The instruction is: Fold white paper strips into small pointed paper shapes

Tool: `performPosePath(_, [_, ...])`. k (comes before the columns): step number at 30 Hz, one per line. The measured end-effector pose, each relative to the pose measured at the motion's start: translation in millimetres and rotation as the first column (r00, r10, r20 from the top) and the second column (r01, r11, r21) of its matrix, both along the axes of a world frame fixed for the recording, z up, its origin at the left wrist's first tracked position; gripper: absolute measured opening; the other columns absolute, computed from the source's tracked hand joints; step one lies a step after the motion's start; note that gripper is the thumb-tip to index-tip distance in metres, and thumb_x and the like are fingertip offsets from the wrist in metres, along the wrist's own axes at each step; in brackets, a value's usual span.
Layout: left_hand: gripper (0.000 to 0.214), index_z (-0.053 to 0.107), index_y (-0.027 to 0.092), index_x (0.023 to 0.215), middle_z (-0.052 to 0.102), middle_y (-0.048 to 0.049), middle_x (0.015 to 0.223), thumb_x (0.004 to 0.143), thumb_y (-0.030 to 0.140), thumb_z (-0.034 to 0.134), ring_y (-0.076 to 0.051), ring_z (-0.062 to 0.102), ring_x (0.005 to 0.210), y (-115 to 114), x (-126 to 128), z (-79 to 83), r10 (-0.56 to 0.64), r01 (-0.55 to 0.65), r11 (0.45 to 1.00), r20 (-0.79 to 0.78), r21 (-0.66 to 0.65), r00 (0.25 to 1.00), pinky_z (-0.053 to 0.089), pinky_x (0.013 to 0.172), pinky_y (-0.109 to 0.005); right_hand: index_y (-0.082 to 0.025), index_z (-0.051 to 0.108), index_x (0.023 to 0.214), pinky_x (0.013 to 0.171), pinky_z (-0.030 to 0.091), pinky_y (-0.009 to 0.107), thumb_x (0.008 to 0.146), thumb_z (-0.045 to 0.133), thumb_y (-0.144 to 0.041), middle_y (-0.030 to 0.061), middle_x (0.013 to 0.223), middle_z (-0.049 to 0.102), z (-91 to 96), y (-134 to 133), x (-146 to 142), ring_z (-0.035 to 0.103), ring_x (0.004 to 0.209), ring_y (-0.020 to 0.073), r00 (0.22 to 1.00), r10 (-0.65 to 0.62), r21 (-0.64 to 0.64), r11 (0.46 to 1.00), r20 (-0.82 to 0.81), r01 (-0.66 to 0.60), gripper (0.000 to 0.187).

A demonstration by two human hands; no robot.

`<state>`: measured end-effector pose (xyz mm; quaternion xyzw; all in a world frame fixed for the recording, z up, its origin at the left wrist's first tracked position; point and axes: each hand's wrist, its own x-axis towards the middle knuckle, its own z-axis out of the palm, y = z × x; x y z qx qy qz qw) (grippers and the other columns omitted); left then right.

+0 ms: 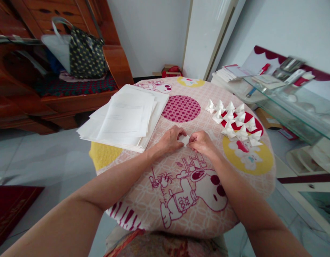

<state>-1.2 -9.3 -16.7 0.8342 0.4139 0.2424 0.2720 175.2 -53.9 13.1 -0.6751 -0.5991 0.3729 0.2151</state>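
Note:
My left hand and my right hand meet at the middle of a round table, fingers curled and pinching a small folded piece of white paper between them. The paper is mostly hidden by my fingertips. The table is covered with a pink cartoon-print cloth. To the right of my hands lie several finished folded white paper pieces in rows. A stack of white paper sheets lies to the left of my hands.
A dark wooden bench with a patterned tote bag stands at the back left. A glass shelf with booklets and small items is at the right. A dark red mat lies on the tiled floor at left.

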Motion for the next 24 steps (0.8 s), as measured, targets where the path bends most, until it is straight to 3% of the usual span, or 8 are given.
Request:
performPosePath(7, [0.053, 0.072, 0.016, 0.114, 0.066, -0.0059, 0.104, 0.064, 0.007, 0.059, -0.017, 0.061, 0.087, 5, -21, -0.5, -0.073, 0.076, 0.993, 0.035, -0.091, 0.997, 0.053, 0.080, -0.031, -0.018, 0.063, 0.063, 0.042, 0.039, 0.020, 0.071, 0.073, -0.011, -0.0028, 0.047, 0.058, -2.0, 0, 2, 0.055, 0.041, 0.0111, 1.000, 0.005, 0.011, 1.000, 0.004, -0.005, 0.014])
performPosePath(12, [0.065, 0.071, 0.017, 0.122, 0.071, -0.0084, 0.118, 0.062, 0.002, 0.051, -0.018, 0.066, 0.101, 17, -40, 1.4, -0.201, 0.217, 0.961, 0.108, -0.170, 0.974, 0.055, 0.088, -0.031, -0.018, 0.063, 0.063, 0.042, 0.040, 0.020, 0.069, 0.072, -0.010, -0.0036, 0.046, 0.057, -3.0, -1, 3, 0.056, 0.041, 0.0117, 1.000, 0.003, 0.018, 1.000, -0.003, -0.003, 0.013])
performPosePath(15, [0.058, 0.073, 0.017, 0.116, 0.074, -0.0072, 0.116, 0.065, 0.002, 0.050, -0.017, 0.068, 0.101, 26, -49, 4.1, -0.277, 0.307, 0.928, 0.162, -0.212, 0.947, 0.056, 0.088, -0.030, -0.018, 0.063, 0.063, 0.042, 0.039, 0.020, 0.069, 0.071, -0.009, -0.0034, 0.047, 0.058, -3.7, -1, 4, 0.057, 0.042, 0.0117, 1.000, -0.005, 0.014, 1.000, -0.016, 0.006, 0.013])
performPosePath(17, [0.049, 0.075, 0.017, 0.112, 0.076, -0.0058, 0.107, 0.071, 0.004, 0.051, -0.016, 0.069, 0.095, 27, -49, 6.9, -0.249, 0.281, 0.936, 0.165, -0.210, 0.954, 0.056, 0.085, -0.029, -0.018, 0.063, 0.063, 0.041, 0.038, 0.019, 0.070, 0.071, -0.010, -0.0030, 0.049, 0.060, -3.5, -2, 5, 0.056, 0.043, 0.0111, 0.999, -0.012, 0.004, 1.000, -0.047, 0.012, 0.013])
performPosePath(20, [0.034, 0.076, 0.018, 0.109, 0.076, -0.0053, 0.099, 0.083, 0.013, 0.054, -0.016, 0.067, 0.089, 20, -39, 10.4, -0.134, 0.147, 0.981, 0.106, -0.127, 0.985, 0.054, 0.083, -0.030, -0.017, 0.064, 0.066, 0.039, 0.036, 0.018, 0.071, 0.071, -0.011, -0.0026, 0.051, 0.061, -2.6, -3, 5, 0.055, 0.042, 0.0102, 0.995, -0.022, -0.019, 1.000, -0.098, 0.020, 0.010])
performPosePath(24, [0.028, 0.075, 0.017, 0.107, 0.072, -0.0051, 0.094, 0.080, 0.019, 0.067, -0.016, 0.065, 0.082, 6, -24, 10.2, -0.091, 0.092, 0.995, 0.014, -0.039, 0.996, 0.052, 0.080, -0.030, -0.017, 0.066, 0.072, 0.036, 0.033, 0.018, 0.075, 0.067, -0.017, -0.0013, 0.054, 0.063, -3.7, -3, 12, 0.052, 0.041, 0.0086, 0.976, -0.090, -0.070, 0.995, -0.197, 0.077, 0.004])
